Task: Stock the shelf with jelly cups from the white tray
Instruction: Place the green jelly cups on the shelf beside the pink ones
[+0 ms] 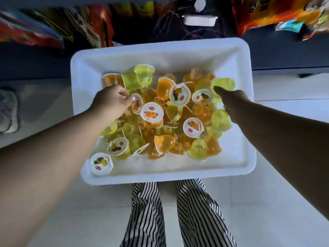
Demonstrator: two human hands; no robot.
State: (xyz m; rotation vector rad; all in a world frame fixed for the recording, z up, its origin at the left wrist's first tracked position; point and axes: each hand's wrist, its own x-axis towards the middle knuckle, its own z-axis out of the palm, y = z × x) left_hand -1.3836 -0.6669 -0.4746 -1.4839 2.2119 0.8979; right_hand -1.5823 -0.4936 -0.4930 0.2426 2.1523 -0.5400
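A white tray sits on the pale floor, filled with several orange and yellow-green jelly cups; some show white printed lids. My left hand reaches into the tray's left side, its fingers curled round a white-lidded jelly cup. My right hand stretches over the tray's right side with fingers straight, their tips by a yellow-green cup. It holds nothing that I can see. The dark shelf runs along the top of the view, beyond the tray.
Colourful snack bags crowd the shelf at left and right. A white block lies in the dark gap between them. My striped trouser legs stand just behind the tray's near rim. A grey cloth lies at far left.
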